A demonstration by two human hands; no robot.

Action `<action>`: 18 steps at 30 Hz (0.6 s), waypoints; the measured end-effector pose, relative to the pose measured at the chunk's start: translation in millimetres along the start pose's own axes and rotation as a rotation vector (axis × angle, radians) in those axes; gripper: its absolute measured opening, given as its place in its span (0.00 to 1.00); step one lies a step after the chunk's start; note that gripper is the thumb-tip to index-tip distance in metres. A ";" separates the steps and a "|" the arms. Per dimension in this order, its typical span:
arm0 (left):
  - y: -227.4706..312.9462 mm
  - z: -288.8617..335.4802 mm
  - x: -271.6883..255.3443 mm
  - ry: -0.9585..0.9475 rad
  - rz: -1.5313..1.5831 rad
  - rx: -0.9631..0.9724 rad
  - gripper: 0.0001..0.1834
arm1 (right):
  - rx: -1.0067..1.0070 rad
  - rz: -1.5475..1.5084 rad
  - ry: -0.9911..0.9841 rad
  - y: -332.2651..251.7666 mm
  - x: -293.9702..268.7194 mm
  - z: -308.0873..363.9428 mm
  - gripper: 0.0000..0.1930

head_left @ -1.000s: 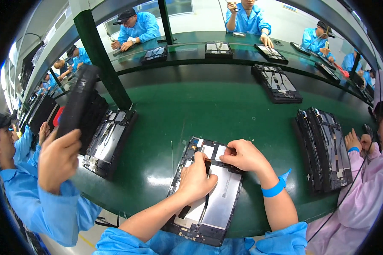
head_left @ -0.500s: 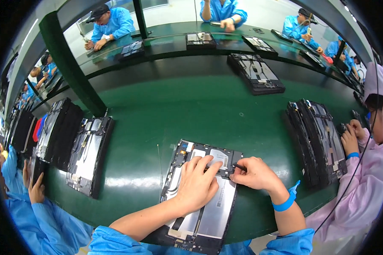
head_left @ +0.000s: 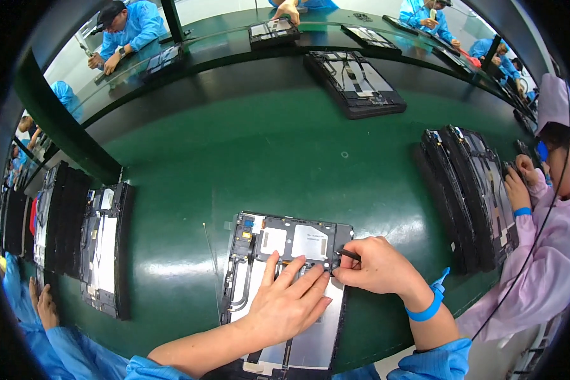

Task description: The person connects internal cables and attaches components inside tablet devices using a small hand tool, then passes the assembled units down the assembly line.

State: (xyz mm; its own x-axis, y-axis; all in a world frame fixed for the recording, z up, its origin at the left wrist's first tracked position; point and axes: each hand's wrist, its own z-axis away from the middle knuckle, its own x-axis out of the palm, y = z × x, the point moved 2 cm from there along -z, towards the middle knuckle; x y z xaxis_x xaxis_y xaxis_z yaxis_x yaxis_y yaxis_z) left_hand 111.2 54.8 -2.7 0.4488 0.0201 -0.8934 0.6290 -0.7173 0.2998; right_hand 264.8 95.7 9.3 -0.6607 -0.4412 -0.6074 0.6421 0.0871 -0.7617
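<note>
An opened tablet chassis [head_left: 278, 244] with silver panels and black frame lies on the green belt in front of me. My left hand [head_left: 286, 303] lies flat on its middle, fingers spread, pressing it down. My right hand [head_left: 377, 269] is pinched around a thin black tool [head_left: 348, 254] whose tip touches the chassis near its right edge. A blue wrist strap [head_left: 427, 307] circles my right wrist.
Stacks of similar chassis stand at the left [head_left: 101, 250] and right [head_left: 468, 190]. Another open unit [head_left: 354, 82] lies farther back. A person in pink [head_left: 544, 209] works at the right, a blue-sleeved person [head_left: 41, 304] at the left, others across the belt.
The person at the left has lowered the raised hand and the dark unit it held. My hands stay on the chassis; my right hand has shifted slightly along its right edge.
</note>
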 end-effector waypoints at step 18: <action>-1.0 -3.2 -6.1 -0.124 0.002 -0.012 0.24 | -0.003 0.175 0.014 1.2 -2.9 2.2 0.11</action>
State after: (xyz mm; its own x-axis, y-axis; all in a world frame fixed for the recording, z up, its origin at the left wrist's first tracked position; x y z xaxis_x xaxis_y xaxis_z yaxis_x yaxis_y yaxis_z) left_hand 109.9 57.6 3.5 0.3686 -0.0687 -0.9270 0.6360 -0.7086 0.3054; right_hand 268.4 95.1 10.6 -0.5444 -0.4061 -0.7340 0.7466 0.1643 -0.6447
